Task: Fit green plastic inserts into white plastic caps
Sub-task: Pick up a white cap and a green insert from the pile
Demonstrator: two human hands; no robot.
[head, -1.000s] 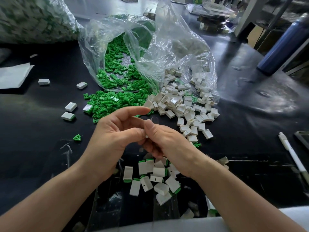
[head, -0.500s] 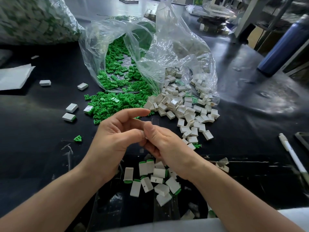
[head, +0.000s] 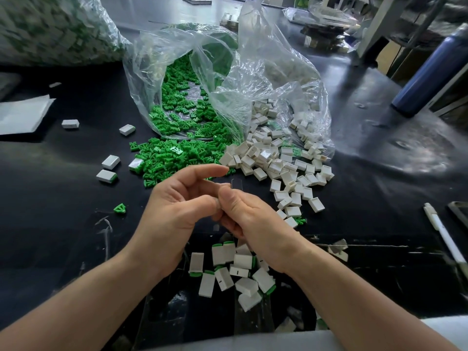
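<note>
black tabletop [head: 50, 198] is carrying a clear plastic bag [head: 253, 72] that is spilling green inserts [head: 177, 122] from its left side and white caps [head: 278, 168] from its right. left hand [head: 174, 211] and right hand [head: 253, 221] are meeting thumb to thumb just in front of both heaps, the left index finger sticking out straight and the right fingers curling under, though whether they are clamping a part is staying hidden. fitted caps [head: 238, 269] showing green edges are lying piled beneath the wrists, and one loose insert [head: 119, 208] is sitting well to the left.
</note>
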